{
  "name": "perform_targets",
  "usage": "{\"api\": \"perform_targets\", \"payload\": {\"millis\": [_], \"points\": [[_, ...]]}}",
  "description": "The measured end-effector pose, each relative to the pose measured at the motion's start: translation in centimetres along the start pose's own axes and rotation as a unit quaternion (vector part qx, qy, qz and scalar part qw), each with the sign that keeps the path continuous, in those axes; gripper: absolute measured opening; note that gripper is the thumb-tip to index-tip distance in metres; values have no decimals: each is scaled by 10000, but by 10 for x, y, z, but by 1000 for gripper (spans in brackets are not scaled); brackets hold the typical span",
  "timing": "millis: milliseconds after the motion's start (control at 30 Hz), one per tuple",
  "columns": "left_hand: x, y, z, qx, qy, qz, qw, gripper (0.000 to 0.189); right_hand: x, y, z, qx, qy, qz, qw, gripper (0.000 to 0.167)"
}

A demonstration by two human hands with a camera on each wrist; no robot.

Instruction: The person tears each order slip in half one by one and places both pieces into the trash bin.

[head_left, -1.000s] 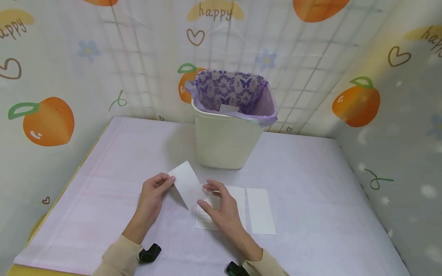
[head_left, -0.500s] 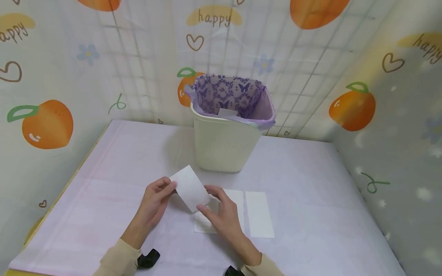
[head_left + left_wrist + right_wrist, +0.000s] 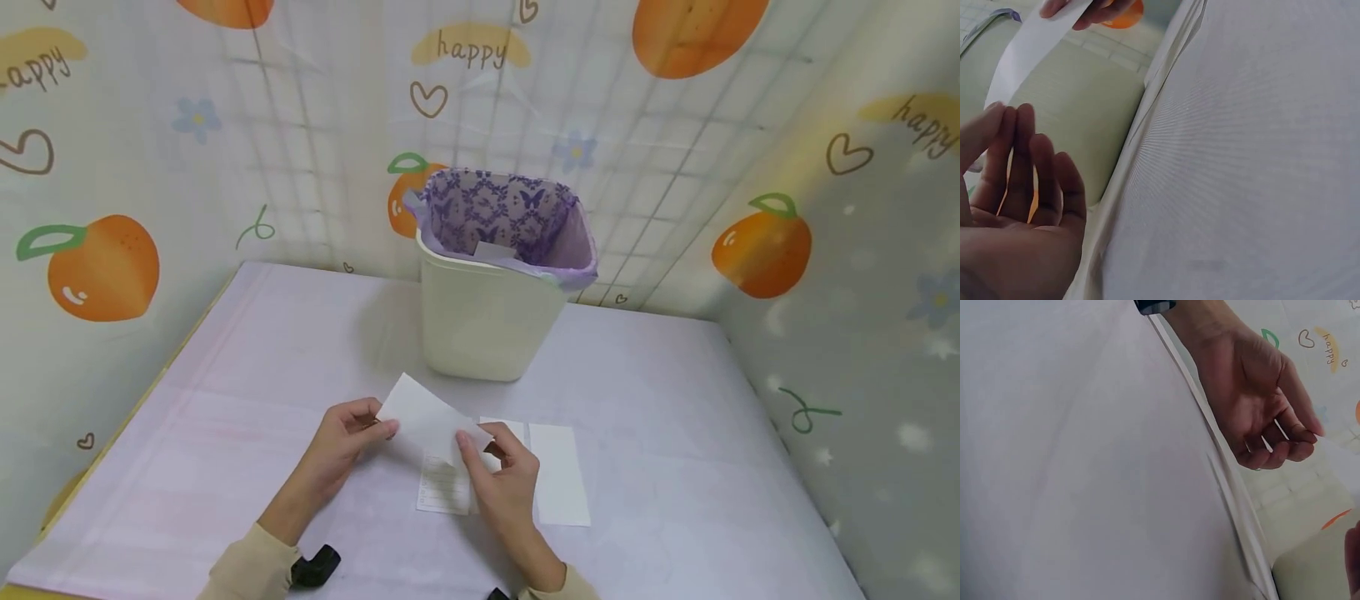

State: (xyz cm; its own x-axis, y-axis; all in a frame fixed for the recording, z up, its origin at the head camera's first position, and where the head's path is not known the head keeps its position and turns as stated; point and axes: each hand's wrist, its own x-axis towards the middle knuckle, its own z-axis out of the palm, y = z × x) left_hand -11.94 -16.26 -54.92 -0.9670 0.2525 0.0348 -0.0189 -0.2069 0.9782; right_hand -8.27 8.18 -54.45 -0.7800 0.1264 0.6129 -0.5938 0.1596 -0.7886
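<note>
Both hands hold a blank white piece of paper [image 3: 423, 414] above the table. My left hand [image 3: 347, 442] pinches its left edge between thumb and fingers. The right hand [image 3: 508, 479] pinches the opposite end, its thumb on top. In the left wrist view, the paper [image 3: 1025, 53] runs from the left fingertips up to the right hand. The right wrist view shows the right hand [image 3: 1257, 394] gripping a paper corner. Below lie a paper with printed lines [image 3: 442, 492] and a white paper strip [image 3: 560, 475]; the right hand partly covers the papers between.
A cream trash bin [image 3: 487, 325] stands behind the hands, lined with a purple butterfly-patterned bag [image 3: 491, 204]. A piece of white paper [image 3: 495, 250] shows inside it. A white cloth [image 3: 675, 467] covers the table. Printed curtains [image 3: 315, 125] hang behind and at the sides.
The right hand, apart from the paper a second ago, has closed on its right end. The held paper has turned and now stretches between both hands. The view has tilted up slightly.
</note>
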Motion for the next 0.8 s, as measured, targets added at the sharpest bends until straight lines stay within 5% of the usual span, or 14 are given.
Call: {"api": "perform_targets", "payload": {"millis": [467, 800], "points": [[-1, -3, 2, 1033, -644, 177, 9924, 12, 1, 1, -6, -416, 159, 260, 9987, 11], [-3, -6, 2, 1865, -485, 583, 9795, 8, 3, 1, -13, -483, -98, 318, 9983, 9]]}}
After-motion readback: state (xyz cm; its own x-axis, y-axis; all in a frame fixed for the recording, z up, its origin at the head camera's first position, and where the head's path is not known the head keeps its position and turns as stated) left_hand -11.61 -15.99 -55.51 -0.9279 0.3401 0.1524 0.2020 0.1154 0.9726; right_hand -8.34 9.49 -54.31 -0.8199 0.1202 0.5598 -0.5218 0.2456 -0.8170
